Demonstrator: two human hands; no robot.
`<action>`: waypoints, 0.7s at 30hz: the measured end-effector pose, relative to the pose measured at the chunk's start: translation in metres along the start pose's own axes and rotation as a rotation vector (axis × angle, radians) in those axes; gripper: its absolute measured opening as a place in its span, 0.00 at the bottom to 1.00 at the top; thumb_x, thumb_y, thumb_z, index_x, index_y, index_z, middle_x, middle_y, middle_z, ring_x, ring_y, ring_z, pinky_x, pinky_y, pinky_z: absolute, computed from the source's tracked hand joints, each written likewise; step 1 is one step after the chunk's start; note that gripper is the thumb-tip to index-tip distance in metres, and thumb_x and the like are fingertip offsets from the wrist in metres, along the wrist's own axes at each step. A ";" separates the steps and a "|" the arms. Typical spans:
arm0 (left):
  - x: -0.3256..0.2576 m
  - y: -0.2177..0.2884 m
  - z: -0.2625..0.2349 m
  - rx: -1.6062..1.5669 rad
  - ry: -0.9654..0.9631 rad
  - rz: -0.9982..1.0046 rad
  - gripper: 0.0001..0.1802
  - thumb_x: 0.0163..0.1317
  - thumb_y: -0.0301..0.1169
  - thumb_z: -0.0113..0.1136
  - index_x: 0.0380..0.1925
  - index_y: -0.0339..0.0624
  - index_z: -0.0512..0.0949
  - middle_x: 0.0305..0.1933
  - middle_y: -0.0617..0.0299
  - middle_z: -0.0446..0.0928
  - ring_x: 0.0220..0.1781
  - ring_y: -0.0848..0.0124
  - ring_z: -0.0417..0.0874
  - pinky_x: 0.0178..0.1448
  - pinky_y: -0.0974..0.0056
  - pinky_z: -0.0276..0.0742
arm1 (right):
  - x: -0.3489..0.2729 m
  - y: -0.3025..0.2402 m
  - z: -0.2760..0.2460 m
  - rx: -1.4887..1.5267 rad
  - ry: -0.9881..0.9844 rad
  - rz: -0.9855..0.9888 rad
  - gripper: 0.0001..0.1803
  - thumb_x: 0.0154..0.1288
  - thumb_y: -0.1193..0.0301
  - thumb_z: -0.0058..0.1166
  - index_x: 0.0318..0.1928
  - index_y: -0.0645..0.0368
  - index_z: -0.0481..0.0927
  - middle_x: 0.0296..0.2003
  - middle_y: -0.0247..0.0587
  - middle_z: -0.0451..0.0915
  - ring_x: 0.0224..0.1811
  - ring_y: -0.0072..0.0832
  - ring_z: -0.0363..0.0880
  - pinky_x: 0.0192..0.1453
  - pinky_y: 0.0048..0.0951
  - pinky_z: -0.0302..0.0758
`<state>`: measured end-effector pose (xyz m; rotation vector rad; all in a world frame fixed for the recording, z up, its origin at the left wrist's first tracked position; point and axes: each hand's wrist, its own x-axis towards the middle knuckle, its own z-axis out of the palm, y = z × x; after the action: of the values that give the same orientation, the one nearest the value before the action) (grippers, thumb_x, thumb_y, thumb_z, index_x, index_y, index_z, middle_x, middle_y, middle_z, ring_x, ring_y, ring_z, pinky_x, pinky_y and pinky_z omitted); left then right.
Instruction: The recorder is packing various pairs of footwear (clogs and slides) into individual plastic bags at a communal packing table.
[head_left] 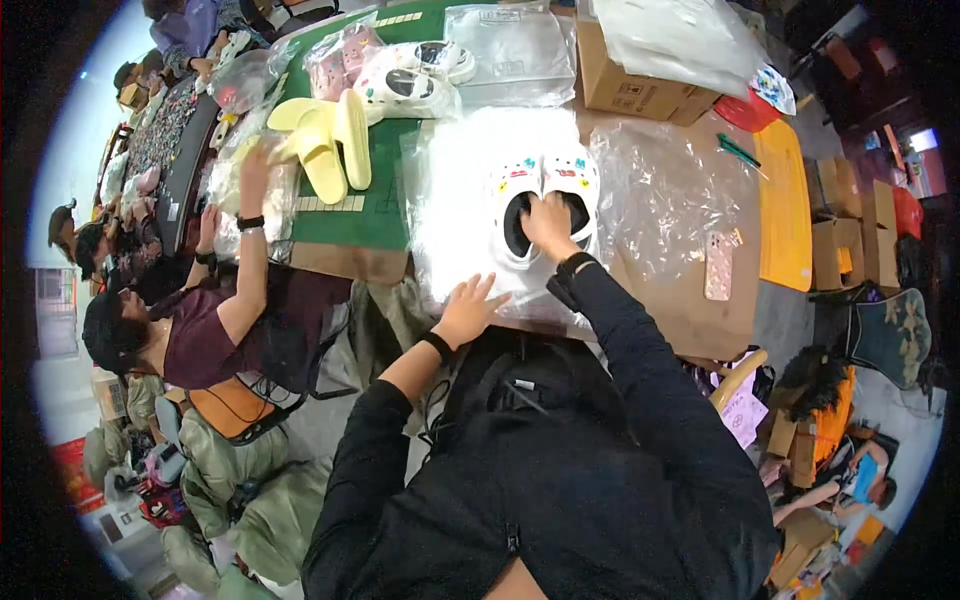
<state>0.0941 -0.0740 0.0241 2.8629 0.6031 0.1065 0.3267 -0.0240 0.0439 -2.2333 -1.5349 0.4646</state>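
Observation:
A pair of white clogs (518,184) with black insoles and colourful charms lies side by side on a stack of clear plastic bags (452,200), toes pointing away from me. My right hand (550,226) reaches into the openings, its fingers closed about the inner edges where the two clogs meet. Below and to the left, my left hand (467,311) rests on the near edge of the bags with fingers spread, holding nothing. The right fingertips are partly hidden inside the clogs.
Yellow slides (318,150), more white clogs (405,92) and a pink bagged pair (342,62) lie on the green mat at left. A co-worker's hand (256,165) is beside them. Right are loose plastic (650,190), a phone (718,266) and a cardboard box (640,92).

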 end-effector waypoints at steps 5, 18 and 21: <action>0.002 -0.009 0.009 0.078 -0.080 -0.098 0.26 0.52 0.38 0.56 0.53 0.48 0.70 0.59 0.55 0.65 0.55 0.57 0.68 0.53 0.54 0.66 | 0.003 0.007 -0.020 0.168 0.147 0.005 0.17 0.49 0.78 0.43 0.41 0.66 0.76 0.37 0.60 0.74 0.42 0.53 0.73 0.46 0.45 0.69; 0.008 -0.019 -0.004 -0.085 -0.113 -0.153 0.14 0.50 0.31 0.55 0.38 0.39 0.75 0.37 0.55 0.73 0.42 0.55 0.74 0.44 0.55 0.70 | -0.158 0.046 -0.185 0.790 -0.451 0.323 0.14 0.61 0.81 0.44 0.46 0.65 0.77 0.41 0.39 0.80 0.41 0.20 0.75 0.46 0.24 0.73; 0.017 -0.030 -0.013 -0.395 -0.012 -0.269 0.08 0.57 0.31 0.50 0.27 0.39 0.76 0.33 0.48 0.75 0.39 0.50 0.75 0.41 0.53 0.72 | -0.176 0.053 -0.170 0.741 -0.724 0.112 0.15 0.58 0.84 0.46 0.46 0.65 0.76 0.42 0.39 0.80 0.43 0.20 0.74 0.49 0.24 0.71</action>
<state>0.0963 -0.0373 0.0308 2.3808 0.8514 0.1464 0.3899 -0.2278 0.1742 -1.6152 -1.1992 1.6952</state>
